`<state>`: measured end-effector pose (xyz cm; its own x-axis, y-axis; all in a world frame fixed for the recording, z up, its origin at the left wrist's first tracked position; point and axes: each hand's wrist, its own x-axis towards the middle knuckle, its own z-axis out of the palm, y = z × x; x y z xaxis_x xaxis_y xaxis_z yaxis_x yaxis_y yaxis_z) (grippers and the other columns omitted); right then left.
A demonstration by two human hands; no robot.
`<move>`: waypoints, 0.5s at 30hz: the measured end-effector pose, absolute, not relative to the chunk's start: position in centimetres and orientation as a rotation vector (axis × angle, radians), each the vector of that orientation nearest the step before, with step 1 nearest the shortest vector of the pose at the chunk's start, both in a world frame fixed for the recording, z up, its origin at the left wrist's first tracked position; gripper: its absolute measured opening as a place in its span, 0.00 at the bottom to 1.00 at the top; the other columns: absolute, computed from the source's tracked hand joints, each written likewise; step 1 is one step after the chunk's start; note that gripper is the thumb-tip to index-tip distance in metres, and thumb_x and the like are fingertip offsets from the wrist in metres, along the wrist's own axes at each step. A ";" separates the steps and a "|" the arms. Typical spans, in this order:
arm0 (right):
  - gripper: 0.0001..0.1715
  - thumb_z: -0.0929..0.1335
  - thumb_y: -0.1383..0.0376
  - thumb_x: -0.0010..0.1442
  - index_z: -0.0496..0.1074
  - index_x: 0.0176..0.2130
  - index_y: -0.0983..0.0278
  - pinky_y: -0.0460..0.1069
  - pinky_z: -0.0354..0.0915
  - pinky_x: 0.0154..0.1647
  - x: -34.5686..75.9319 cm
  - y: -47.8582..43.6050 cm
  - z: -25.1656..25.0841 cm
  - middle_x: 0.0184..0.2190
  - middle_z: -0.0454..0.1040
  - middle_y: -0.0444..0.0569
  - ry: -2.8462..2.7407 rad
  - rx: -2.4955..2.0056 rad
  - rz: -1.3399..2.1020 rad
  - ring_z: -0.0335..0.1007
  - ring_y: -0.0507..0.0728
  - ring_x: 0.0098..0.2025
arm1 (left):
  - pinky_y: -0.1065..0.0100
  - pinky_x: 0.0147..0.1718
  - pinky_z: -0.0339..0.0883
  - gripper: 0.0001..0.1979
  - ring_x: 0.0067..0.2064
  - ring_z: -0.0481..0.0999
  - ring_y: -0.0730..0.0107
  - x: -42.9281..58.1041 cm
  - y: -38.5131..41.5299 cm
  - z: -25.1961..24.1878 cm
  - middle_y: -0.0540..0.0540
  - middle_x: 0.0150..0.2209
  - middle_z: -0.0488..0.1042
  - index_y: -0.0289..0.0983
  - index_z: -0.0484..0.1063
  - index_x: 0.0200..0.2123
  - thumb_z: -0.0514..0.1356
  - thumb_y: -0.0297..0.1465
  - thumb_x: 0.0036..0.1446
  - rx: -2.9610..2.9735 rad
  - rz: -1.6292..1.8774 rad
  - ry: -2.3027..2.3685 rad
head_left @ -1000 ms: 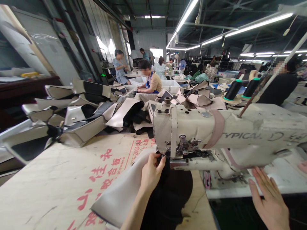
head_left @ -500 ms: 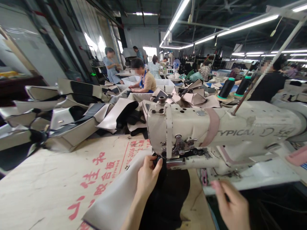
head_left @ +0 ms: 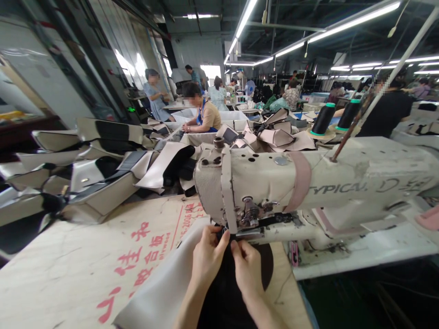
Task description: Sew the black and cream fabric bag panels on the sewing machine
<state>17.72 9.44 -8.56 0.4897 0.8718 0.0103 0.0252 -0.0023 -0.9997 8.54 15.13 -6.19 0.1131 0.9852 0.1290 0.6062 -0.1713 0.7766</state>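
Under the head of a white sewing machine (head_left: 260, 178) lies a bag piece, part light grey panel (head_left: 154, 283) and part black fabric (head_left: 222, 292). My left hand (head_left: 207, 251) is closed on the edge of the black fabric, just left of the needle area. Close beside it, my right hand (head_left: 247, 265) pinches the same black fabric, thumb and fingertips together. The two thumbs point up toward the presser foot, nearly side by side. The needle and the exact edge between my fingers are hidden by the machine head and the hands.
A plywood board (head_left: 78, 260) with red lettering supports the work. Several beige and black bag pieces (head_left: 103, 187) are heaped at the left and behind. Two black thread cones (head_left: 324, 119) stand behind the machine. A co-worker (head_left: 207, 114) sits beyond the pile.
My right hand has come in from the lower right, away from the machine bed, and now grips the black fabric beside my left hand. The left hand keeps its hold.
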 end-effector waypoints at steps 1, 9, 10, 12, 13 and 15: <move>0.22 0.62 0.53 0.58 0.60 0.20 0.64 0.44 0.45 0.21 17.5 9.5 -8.7 0.16 0.58 0.40 -0.797 -1.404 0.841 0.48 0.48 0.21 | 0.73 0.22 0.56 0.15 0.21 0.63 0.72 8.5 15.2 -6.2 0.58 0.18 0.61 0.41 0.61 0.35 0.55 0.45 0.53 1.848 0.895 1.542; 0.26 0.65 0.50 0.51 0.49 0.17 0.62 0.44 0.39 0.16 17.1 10.0 -8.7 0.13 0.47 0.36 -0.512 -1.251 1.085 0.40 0.46 0.17 | 0.72 0.22 0.56 0.17 0.22 0.68 0.69 8.8 14.8 -5.8 0.57 0.18 0.65 0.41 0.63 0.35 0.55 0.47 0.51 1.829 0.864 1.631; 0.26 0.65 0.50 0.51 0.49 0.17 0.61 0.44 0.39 0.16 17.1 10.0 -8.5 0.12 0.47 0.36 -0.493 -1.246 1.100 0.40 0.46 0.16 | 0.72 0.23 0.57 0.17 0.23 0.69 0.68 8.9 14.7 -5.6 0.56 0.19 0.66 0.41 0.63 0.35 0.55 0.47 0.52 1.823 0.845 1.665; 0.26 0.65 0.50 0.49 0.50 0.17 0.61 0.44 0.38 0.15 17.1 10.1 -8.3 0.12 0.47 0.36 -0.471 -1.245 1.118 0.39 0.46 0.15 | 0.71 0.24 0.57 0.16 0.24 0.70 0.68 9.1 14.6 -5.2 0.56 0.19 0.67 0.41 0.63 0.35 0.54 0.47 0.52 1.822 0.797 1.722; 0.25 0.65 0.50 0.49 0.50 0.17 0.61 0.44 0.38 0.15 17.1 10.1 -8.3 0.12 0.47 0.36 -0.468 -1.247 1.121 0.39 0.46 0.15 | 0.71 0.24 0.57 0.16 0.23 0.70 0.68 9.2 14.6 -5.0 0.56 0.18 0.67 0.41 0.63 0.35 0.54 0.47 0.53 1.827 0.777 1.736; 0.25 0.64 0.50 0.49 0.49 0.17 0.61 0.44 0.39 0.15 17.0 10.3 -8.2 0.12 0.47 0.35 -0.475 -1.258 1.112 0.39 0.46 0.14 | 0.71 0.23 0.56 0.16 0.23 0.70 0.68 9.4 14.7 -4.6 0.57 0.18 0.66 0.41 0.63 0.35 0.53 0.47 0.53 1.838 0.761 1.737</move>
